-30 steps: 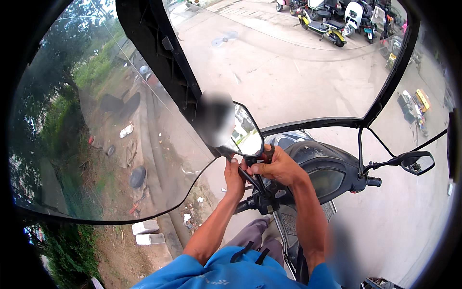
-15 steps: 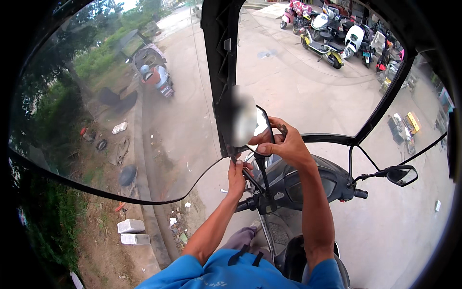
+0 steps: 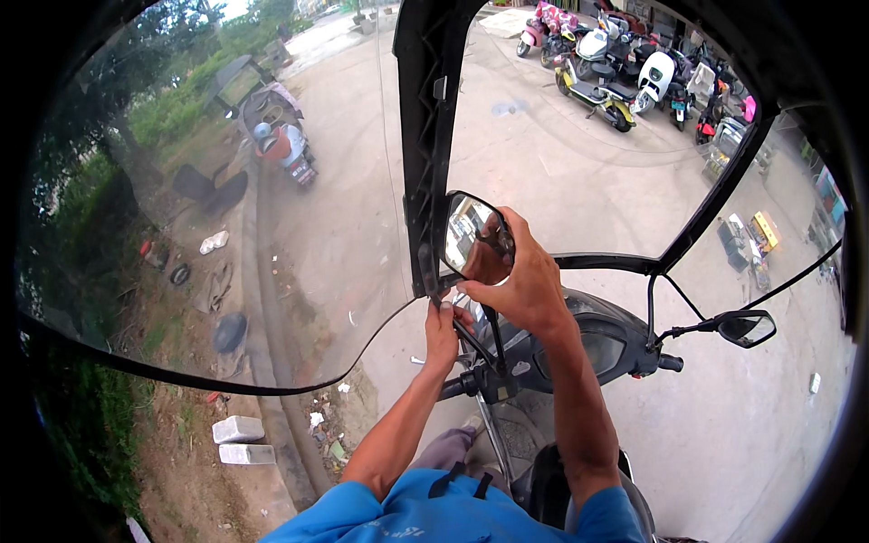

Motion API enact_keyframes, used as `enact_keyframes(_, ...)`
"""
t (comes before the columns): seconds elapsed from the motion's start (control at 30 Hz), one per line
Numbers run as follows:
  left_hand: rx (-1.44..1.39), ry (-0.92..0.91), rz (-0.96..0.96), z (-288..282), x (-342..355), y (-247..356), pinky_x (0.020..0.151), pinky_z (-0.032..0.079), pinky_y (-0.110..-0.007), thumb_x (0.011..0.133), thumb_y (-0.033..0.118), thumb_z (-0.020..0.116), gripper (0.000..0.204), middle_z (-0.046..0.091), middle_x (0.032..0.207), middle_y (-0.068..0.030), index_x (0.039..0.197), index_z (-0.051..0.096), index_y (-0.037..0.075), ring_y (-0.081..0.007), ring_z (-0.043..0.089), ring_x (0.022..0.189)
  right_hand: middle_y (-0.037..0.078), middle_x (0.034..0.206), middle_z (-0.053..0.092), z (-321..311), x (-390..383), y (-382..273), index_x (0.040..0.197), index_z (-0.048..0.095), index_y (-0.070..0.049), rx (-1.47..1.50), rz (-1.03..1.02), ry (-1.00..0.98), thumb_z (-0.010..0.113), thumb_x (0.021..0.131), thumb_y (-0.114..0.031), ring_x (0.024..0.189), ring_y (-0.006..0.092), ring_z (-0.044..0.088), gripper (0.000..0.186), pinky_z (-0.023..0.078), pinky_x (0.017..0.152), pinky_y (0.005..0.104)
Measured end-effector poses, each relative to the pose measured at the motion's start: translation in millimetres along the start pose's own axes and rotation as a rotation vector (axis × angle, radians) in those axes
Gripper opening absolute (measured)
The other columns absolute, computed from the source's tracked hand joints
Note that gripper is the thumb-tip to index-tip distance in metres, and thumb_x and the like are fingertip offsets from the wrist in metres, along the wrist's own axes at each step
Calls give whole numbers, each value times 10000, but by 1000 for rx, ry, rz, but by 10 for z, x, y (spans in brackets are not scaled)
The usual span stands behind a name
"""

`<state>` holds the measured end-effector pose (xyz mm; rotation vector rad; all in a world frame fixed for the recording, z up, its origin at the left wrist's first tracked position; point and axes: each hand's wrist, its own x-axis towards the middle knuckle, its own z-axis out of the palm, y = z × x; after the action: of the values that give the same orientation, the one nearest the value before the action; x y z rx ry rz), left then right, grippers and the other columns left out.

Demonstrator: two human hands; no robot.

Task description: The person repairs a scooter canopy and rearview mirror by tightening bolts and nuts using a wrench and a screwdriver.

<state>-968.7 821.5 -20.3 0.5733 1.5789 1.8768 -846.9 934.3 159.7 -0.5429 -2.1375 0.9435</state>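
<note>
Black-rimmed mirror [image 3: 467,228], angular, v. shiny

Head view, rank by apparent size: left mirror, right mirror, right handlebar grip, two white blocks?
1. Left mirror, partly covered by the right hand
2. Right mirror
3. White blocks, too alike to rank between them
4. Right handlebar grip

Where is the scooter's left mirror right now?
In the head view, the left mirror is near the middle, just right of the black windshield post, with the right hand at its right edge and the left hand below.
</note>
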Motion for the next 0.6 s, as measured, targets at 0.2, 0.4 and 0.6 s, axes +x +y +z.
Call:
enact_keyframes(0.2,25,-30,-9,47,60,43,572,491,-270,1064,327,321,379,610,832,-67,1328,428,77,-136,581,642,210,1163,636,-21,24,59,1406,382,-33,4,9,29,883,611,-252,1070,360,647,965,500,911,411)
enact_keyframes(0.4,46,40,107,-67,142,-42,533,476,-264,1065,414,361,388,617,863,-70,1178,468,59,-122,575,595,188,1135,654,-30,38,-24,1366,397,-40,3,30,-36,883,612,-268,1039,353,665,926,510,894,410)
enact_keyframes(0.6,-73,142,118,77,161,67,536,452,-268,1052,362,456,365,577,686,-54,973,524,12,-128,546,573,168,1097,670,-61,46,-42,1356,387,-51,-62,73,33,867,622,-290,1009,343,679,910,515,880,402)
